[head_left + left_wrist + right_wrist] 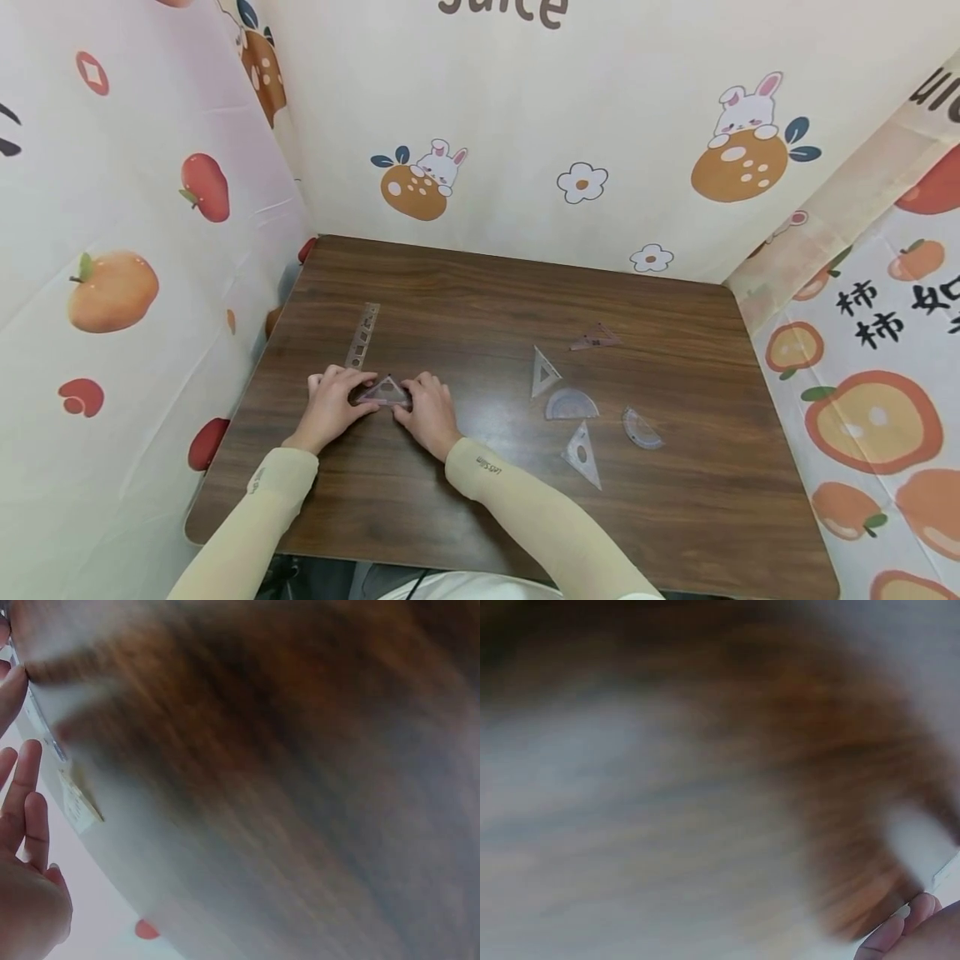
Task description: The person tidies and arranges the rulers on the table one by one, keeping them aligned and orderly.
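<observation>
A clear, pinkish set square (384, 403) is held between both hands at the left part of the table. My left hand (327, 406) pinches its left corner with thumb and fingers. At the opposite corner, my right hand (432, 414) pinches it the same way. Just beyond the left hand lies a clear straight ruler (362, 337) with cut-out shapes, its near end at the knuckles. Left-hand fingers (13, 697) show at the edge of the left wrist view. In the right wrist view, only some fingers (919, 911) appear, low in the corner.
To the right on the brown wooden table (480, 517) lie two clear set squares (542, 385) (589, 468), a pinkish set square (583, 342) farther back, and two protractors (572, 405) (636, 429). Printed cloth (510, 100) hangs behind and at both sides.
</observation>
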Action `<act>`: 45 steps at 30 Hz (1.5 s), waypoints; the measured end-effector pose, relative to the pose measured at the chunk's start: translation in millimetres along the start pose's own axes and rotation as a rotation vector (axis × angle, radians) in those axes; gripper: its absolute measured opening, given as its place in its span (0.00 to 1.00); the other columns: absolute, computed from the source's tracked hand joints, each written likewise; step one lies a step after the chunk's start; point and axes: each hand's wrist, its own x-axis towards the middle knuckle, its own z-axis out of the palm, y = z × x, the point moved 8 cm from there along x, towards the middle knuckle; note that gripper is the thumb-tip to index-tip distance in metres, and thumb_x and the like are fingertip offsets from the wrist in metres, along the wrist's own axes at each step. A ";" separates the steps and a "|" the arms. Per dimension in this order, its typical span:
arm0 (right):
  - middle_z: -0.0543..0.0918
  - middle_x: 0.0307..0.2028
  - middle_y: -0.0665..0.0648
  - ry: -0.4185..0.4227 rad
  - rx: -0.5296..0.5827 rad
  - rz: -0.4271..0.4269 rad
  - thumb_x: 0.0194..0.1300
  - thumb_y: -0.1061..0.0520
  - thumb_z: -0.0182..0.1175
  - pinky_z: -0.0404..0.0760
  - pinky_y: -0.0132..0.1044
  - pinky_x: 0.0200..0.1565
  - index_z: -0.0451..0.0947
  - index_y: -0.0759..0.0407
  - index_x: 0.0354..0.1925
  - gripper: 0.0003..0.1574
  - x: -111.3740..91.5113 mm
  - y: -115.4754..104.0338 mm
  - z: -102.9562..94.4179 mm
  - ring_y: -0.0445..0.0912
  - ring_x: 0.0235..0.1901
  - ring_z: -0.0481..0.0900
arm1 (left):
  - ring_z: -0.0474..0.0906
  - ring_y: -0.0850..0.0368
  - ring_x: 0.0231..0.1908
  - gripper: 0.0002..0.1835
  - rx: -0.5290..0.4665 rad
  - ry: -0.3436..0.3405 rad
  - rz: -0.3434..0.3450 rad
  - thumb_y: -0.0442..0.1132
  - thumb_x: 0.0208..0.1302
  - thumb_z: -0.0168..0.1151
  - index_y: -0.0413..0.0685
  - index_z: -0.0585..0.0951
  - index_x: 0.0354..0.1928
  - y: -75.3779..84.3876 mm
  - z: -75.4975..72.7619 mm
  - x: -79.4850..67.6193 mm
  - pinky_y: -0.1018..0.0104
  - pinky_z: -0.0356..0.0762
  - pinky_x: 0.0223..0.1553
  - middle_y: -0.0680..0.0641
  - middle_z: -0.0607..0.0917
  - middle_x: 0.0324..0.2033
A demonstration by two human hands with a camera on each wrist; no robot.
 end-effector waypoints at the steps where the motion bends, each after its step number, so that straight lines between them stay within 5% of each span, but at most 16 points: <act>1: 0.81 0.46 0.50 -0.003 0.009 0.002 0.65 0.43 0.71 0.72 0.36 0.47 0.83 0.55 0.59 0.29 0.0 2.3 -1.2 0.44 0.43 0.76 | 0.72 0.48 0.46 0.30 0.002 -0.006 0.004 0.47 0.51 0.82 0.50 0.85 0.58 1.4 0.7 1.1 0.52 0.51 0.44 0.46 0.89 0.48; 27: 0.82 0.50 0.55 0.072 0.139 0.167 0.67 0.39 0.68 0.75 0.43 0.55 0.83 0.58 0.59 0.31 -8.4 83.5 -56.2 0.49 0.51 0.78 | 0.72 0.49 0.46 0.33 -0.061 -0.012 0.120 0.45 0.48 0.84 0.48 0.85 0.59 52.5 15.3 40.1 0.52 0.50 0.46 0.48 0.88 0.46; 45: 0.82 0.49 0.59 0.228 0.131 0.317 0.66 0.42 0.69 0.74 0.52 0.59 0.83 0.60 0.59 0.31 -36.8 157.9 -101.4 0.53 0.50 0.80 | 0.72 0.48 0.48 0.32 -0.087 -0.084 0.183 0.47 0.51 0.82 0.49 0.84 0.60 109.8 50.3 79.7 0.51 0.52 0.46 0.47 0.88 0.49</act>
